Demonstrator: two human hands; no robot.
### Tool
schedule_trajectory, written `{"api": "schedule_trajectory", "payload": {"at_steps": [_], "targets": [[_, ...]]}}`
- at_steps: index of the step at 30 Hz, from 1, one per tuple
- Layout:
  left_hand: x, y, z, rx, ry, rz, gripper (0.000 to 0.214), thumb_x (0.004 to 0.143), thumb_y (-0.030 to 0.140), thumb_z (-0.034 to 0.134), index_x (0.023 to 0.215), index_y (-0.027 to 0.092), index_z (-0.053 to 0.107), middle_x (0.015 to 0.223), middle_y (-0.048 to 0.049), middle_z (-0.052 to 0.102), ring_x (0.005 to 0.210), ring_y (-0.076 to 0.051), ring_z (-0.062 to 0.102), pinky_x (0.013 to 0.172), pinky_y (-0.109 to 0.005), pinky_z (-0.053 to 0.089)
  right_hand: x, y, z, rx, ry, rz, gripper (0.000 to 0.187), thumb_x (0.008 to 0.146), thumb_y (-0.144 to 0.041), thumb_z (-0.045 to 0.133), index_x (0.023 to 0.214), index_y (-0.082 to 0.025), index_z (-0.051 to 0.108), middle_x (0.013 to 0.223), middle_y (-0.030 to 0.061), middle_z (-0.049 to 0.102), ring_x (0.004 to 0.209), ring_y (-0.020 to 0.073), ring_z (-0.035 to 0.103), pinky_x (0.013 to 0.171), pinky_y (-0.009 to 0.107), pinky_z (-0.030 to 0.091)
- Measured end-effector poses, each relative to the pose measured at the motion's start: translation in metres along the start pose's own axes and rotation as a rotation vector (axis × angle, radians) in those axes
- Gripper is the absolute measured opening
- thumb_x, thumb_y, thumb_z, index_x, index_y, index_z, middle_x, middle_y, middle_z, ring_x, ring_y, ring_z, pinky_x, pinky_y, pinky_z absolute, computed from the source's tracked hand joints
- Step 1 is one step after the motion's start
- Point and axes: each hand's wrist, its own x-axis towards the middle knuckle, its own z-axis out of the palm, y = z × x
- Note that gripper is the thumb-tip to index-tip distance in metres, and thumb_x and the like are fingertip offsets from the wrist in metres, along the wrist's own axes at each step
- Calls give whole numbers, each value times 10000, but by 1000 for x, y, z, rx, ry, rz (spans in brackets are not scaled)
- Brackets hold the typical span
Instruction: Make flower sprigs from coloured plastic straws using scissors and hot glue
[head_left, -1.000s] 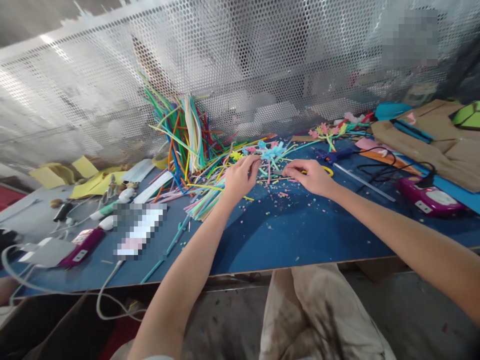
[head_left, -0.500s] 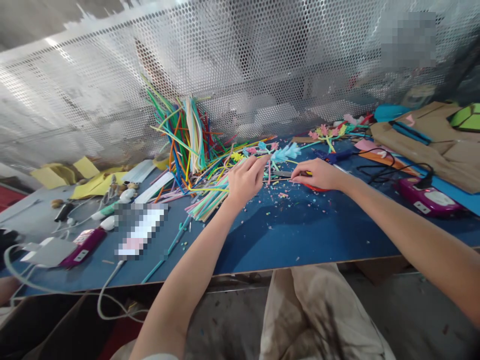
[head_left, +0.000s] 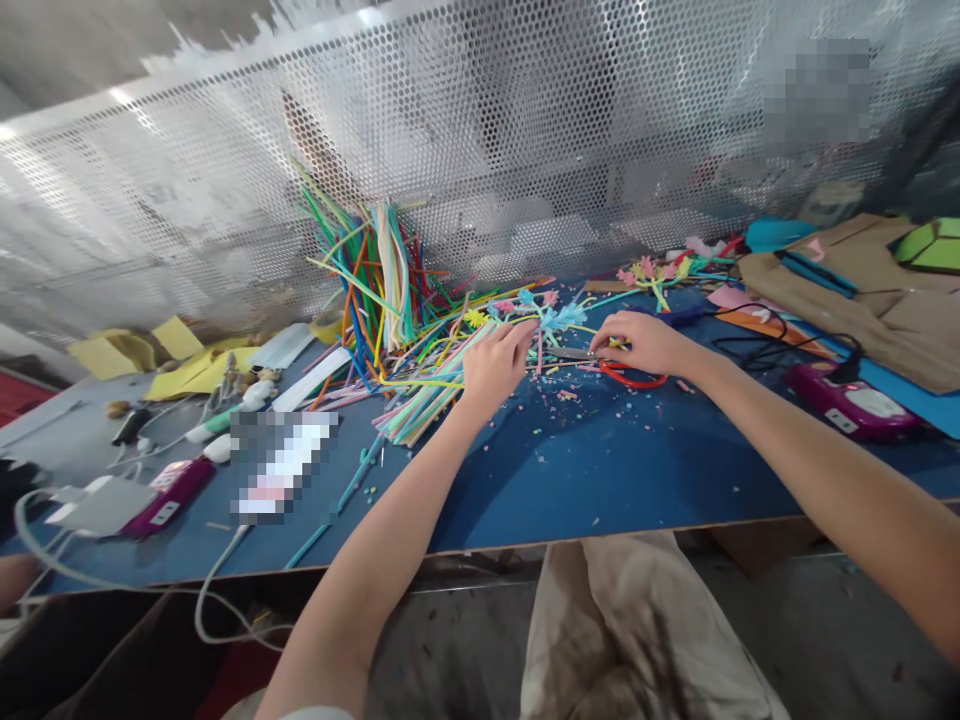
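My left hand [head_left: 495,365] is closed in a pinch over the pile of coloured strips, its fingertips at a light-blue fringed piece [head_left: 566,317]. The hand hides whatever part it grips. Fingers of my right hand [head_left: 637,343] are bent around the middle of a pair of scissors [head_left: 634,377]. The red handle loop shows below that hand, and the metal blades point left toward the blue piece. Long pastel strips [head_left: 416,415] lie under and beside my left hand. Tiny coloured clippings [head_left: 566,395] are scattered on the blue table [head_left: 570,470].
A perforated metal screen [head_left: 525,120] stands behind the table. Upright coloured strips [head_left: 367,280] lean there. A phone [head_left: 289,470], cables and a purple power strip [head_left: 169,495] lie left; pink-and-yellow fringed pieces [head_left: 652,270], cardboard [head_left: 870,310] and another purple power strip [head_left: 855,400] lie right.
My right hand has shifted slightly up and right, so more of the red scissor handle shows. The blue fringed piece sits slightly lower and farther left. My left hand stays nearly in place.
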Motion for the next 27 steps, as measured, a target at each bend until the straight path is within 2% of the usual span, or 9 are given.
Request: {"api": "schedule_trajectory", "payload": {"at_steps": [2,4,8,12,17,19,22,25,27], "targets": [[1,-3,0,9,3,-31,347,1061,388,421,1276,294,676,1057,-51,733,854,-182,665,633,-275,404,-1,2,-3,-51,-26,91,241,913,-459,618,906,-259,751,863,42,723,788,214,624,737,351,439],[1,-5,1,7,-3,-45,337,1058,399,429,1236,285,691,1032,-56,723,825,-179,654,633,-278,408,-3,5,-5,-82,-47,112,242,904,-465,629,880,-246,729,874,43,725,771,208,621,713,340,431],[0,-7,5,-28,-28,6,341,1071,340,383,1163,220,689,1044,-83,699,954,-201,647,813,-303,476,-5,10,-6,-39,-70,96,165,884,-388,643,885,-239,713,917,52,735,821,211,652,748,349,463],[0,-7,11,-82,-69,73,353,1076,283,332,1225,193,640,1132,-102,698,1080,-213,634,956,-340,475,-4,7,-3,73,-74,149,188,901,-412,638,940,-258,740,851,38,757,765,213,676,745,377,492],[0,-3,11,-85,-76,28,343,1073,340,371,1280,204,608,1170,-96,712,1115,-225,638,975,-354,475,1,2,3,62,-23,-9,264,967,-347,534,1072,-288,769,1111,52,765,1014,239,692,906,420,492],[0,0,9,-82,-73,13,330,1068,353,395,1260,198,614,1174,-98,713,1115,-228,643,950,-346,482,2,2,5,42,-26,-6,270,960,-336,545,1127,-276,748,1104,60,762,1004,237,695,898,418,496],[0,1,9,-86,-66,11,317,1067,355,402,1230,196,623,1172,-94,713,1105,-224,650,918,-332,488,2,0,7,59,-17,94,237,940,-411,601,1034,-236,729,914,64,756,841,226,696,800,395,515],[0,0,9,-91,-58,3,321,1072,359,390,1206,202,636,1151,-88,716,1085,-213,654,891,-312,489,1,-4,7,59,52,52,230,900,-447,649,860,-226,702,942,82,736,895,240,676,855,413,509],[0,-1,10,-86,-56,-2,332,1074,360,381,1194,203,648,1136,-88,715,1071,-205,656,875,-298,489,0,-7,7,110,80,37,234,897,-443,643,827,-225,692,950,84,731,895,234,672,853,407,512]]}}
